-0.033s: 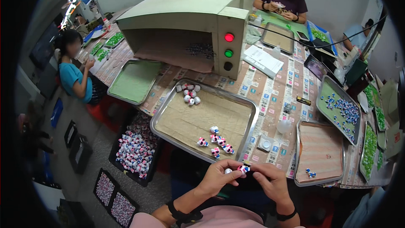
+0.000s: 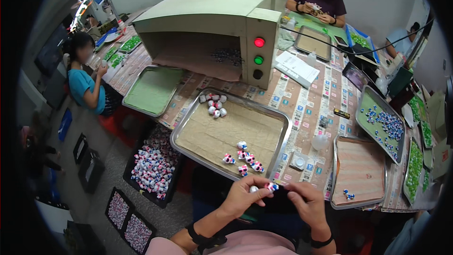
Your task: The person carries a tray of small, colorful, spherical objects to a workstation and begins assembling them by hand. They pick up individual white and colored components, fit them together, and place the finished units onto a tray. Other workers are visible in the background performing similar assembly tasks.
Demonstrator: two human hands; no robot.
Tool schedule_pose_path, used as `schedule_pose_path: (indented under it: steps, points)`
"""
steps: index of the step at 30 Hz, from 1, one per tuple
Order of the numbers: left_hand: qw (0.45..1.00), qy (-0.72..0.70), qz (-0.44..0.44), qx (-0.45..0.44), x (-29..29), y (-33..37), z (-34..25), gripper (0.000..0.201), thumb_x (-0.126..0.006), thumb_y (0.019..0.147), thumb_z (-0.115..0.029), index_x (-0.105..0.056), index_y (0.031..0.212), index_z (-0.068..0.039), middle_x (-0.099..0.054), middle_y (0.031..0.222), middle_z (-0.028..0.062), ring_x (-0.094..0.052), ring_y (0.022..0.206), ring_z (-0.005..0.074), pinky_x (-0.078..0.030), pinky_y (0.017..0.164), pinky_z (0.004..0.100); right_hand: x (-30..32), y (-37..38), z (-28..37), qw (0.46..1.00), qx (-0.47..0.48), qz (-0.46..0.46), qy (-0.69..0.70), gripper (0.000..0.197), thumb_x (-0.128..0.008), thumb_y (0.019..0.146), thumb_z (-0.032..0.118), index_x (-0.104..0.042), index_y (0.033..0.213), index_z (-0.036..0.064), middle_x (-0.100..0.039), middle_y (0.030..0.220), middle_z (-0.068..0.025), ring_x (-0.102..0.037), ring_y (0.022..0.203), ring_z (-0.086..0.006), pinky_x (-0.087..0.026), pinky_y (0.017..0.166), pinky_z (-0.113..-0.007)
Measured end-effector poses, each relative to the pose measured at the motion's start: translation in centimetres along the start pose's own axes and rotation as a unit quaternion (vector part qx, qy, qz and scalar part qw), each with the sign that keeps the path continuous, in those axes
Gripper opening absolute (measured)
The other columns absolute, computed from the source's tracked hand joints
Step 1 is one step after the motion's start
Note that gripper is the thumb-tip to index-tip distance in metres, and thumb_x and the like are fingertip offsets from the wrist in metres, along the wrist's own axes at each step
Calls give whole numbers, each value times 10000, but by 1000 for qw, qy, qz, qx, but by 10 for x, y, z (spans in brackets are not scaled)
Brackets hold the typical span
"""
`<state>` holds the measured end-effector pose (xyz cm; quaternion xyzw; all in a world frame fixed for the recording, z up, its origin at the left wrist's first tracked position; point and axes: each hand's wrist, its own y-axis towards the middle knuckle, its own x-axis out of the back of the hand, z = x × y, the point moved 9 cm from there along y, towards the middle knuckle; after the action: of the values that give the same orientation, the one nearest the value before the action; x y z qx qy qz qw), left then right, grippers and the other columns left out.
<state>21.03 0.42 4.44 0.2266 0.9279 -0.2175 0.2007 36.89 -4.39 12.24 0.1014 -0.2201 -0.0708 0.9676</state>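
Over the near edge of a metal tray lined with brown paper [image 2: 203, 134], my left hand [image 2: 241, 197] is closed on a small toy figure [image 2: 271, 187], white with pink and blue. A plain white rounded piece [image 2: 254, 189] also shows between its fingers. Just right of the figure, slightly apart from it, my right hand [image 2: 307, 204] has thumb and fingers pinched together; whatever they hold is too small to make out. Several painted pink, white and blue figures [image 2: 243, 157] lie at the tray's near side, and several round white pieces [image 2: 216, 106] at its far left.
A beige oven-like machine [image 2: 203, 12] with red and green lights stands behind the tray. At right are an orange-lined tray [image 2: 361, 167] and a tray of small blue-and-white pieces [image 2: 389, 125]. A black crate of figures [image 2: 153, 167] sits lower left. Co-workers sit across and at left.
My right hand has drawn slightly to the right, opening a small gap from the figure. The left hand keeps its hold; the whole view has shifted a little.
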Motion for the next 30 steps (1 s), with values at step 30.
schedule_pose_path:
  steps: [30]
  points:
    - [970, -223, 36, 85, 19, -6, -23, 220, -530, 859, -42, -523, 1073, 7, -541, 891, 98, -490, 747, 133, -412, 496, 243, 163, -74, -85, 906, -160, -150, -363, 167, -662, 694, 46, -665, 859, 19, -611, 851, -147, -570, 818, -316, -448, 760, -377]
